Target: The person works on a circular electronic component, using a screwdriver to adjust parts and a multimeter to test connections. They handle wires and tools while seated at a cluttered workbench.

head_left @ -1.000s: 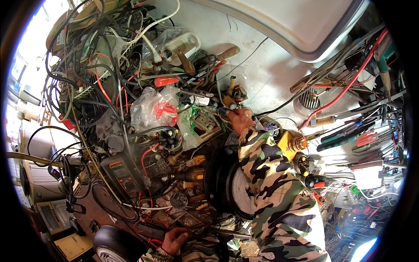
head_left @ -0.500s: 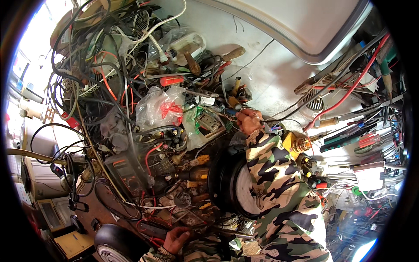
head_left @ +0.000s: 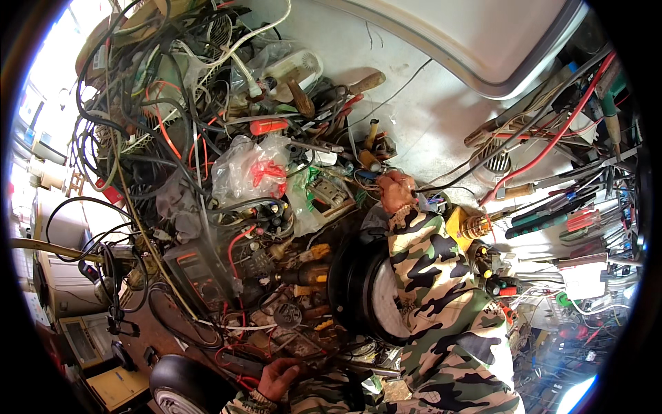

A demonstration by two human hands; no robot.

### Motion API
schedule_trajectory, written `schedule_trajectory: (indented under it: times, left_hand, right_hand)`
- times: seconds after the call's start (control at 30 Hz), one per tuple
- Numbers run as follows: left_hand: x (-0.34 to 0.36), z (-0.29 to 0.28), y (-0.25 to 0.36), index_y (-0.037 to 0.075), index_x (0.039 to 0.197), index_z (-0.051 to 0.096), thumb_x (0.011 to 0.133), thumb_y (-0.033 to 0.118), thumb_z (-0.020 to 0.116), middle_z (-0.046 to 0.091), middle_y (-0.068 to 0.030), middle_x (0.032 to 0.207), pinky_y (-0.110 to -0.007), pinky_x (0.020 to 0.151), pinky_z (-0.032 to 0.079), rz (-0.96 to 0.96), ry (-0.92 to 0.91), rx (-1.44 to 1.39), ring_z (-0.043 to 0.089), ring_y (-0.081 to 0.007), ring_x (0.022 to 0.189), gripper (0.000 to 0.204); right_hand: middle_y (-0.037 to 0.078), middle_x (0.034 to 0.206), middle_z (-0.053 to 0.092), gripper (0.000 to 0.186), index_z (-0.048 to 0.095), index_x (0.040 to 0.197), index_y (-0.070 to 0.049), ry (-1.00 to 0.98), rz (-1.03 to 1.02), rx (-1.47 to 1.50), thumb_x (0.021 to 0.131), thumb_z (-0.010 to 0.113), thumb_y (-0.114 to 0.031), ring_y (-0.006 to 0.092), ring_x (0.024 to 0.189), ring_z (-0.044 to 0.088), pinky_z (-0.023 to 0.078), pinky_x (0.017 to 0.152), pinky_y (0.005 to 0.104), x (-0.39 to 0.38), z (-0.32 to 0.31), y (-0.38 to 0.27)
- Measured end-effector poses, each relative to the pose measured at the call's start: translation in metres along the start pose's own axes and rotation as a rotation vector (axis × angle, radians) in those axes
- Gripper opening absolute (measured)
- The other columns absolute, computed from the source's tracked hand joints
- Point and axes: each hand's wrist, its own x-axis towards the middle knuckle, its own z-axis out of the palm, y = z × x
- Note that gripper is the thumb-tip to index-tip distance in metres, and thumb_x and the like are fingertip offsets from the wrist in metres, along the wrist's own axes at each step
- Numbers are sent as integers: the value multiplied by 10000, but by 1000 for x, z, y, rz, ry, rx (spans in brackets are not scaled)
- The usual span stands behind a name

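Note:
In the upper middle, my right hand (head_left: 396, 191) is closed, its fingers curled down among the tools. A small blue piece (head_left: 367, 175) sits beside its fingertips, and what the fingers grip is hidden. Just beyond lie a yellow-handled tool (head_left: 372, 132) and a brown cylindrical handle (head_left: 369, 161). My left hand (head_left: 278, 378) rests low by the near edge, fingers loosely bent and apart, with nothing visible in it. Beneath my right forearm stands a black wheel (head_left: 350, 290) with a pale centre.
Tangled black cables (head_left: 131, 117) fill the left, near a clear plastic bag (head_left: 241, 172). Screwdrivers and pliers (head_left: 541, 222) crowd the right. A large white panel with a grey rim (head_left: 483, 86) stands at the back. Another black wheel (head_left: 183, 376) is at the lower left.
My right hand has shifted slightly and its fingers are curled further down, away from the blue piece. My left hand stays in place.

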Motion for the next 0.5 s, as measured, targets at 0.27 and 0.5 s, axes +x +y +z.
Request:
schedule_trajectory:
  times: [0.27, 0.5]
  left_hand:
    - [2, 6, -3, -68, 1236, 651, 988, 186, 680, 743, -129, 1083, -348, 908, 532, -21, 49, -2, 682, -192, 1028, 356]
    - [4, 3, -8, -64, 1229, 660, 981, 197, 681, 744, -131, 1080, -364, 901, 536, 3, 52, 12, 684, -199, 1019, 361]
  right_hand:
    - [94, 683, 665, 265, 726, 1053, 42, 166, 40, -581, 927, 611, -160, 141, 492, 547, 439, 485, 300, -70, 80, -125]
    - [85, 718, 690, 336, 739, 1081, 17, 92, -129, -788, 921, 661, -268, 210, 572, 605, 470, 546, 372, -43, 72, -106]
